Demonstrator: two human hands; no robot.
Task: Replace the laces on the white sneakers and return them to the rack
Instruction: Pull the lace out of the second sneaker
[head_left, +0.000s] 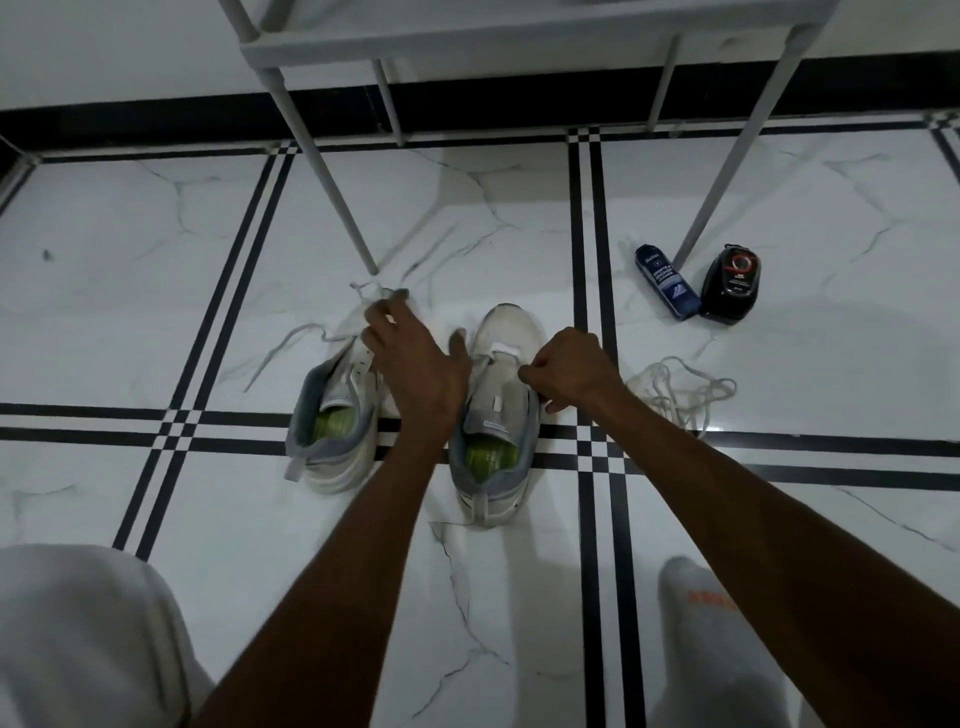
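Two white sneakers with grey collars and green insoles stand side by side on the tiled floor, toes pointing away from me. My left hand (410, 353) reaches over the front of the left sneaker (332, 421). Its fingers curl round a white lace (283, 347) that trails off to the left, and its thumb stretches toward the right sneaker (501, 395). No lace shows in the right sneaker. My right hand (566, 369) is curled, pinching the right edge of that sneaker's upper. A loose pile of white laces (675, 389) lies on the floor to the right.
The white rack (467, 44) stands just beyond the shoes, its legs (332, 182) coming down close to them. A blue cleaner bottle (665, 283) and a black polish container (730, 286) sit by the right leg. My white-clad knee (78, 634) and socked foot (696, 623) are nearest me.
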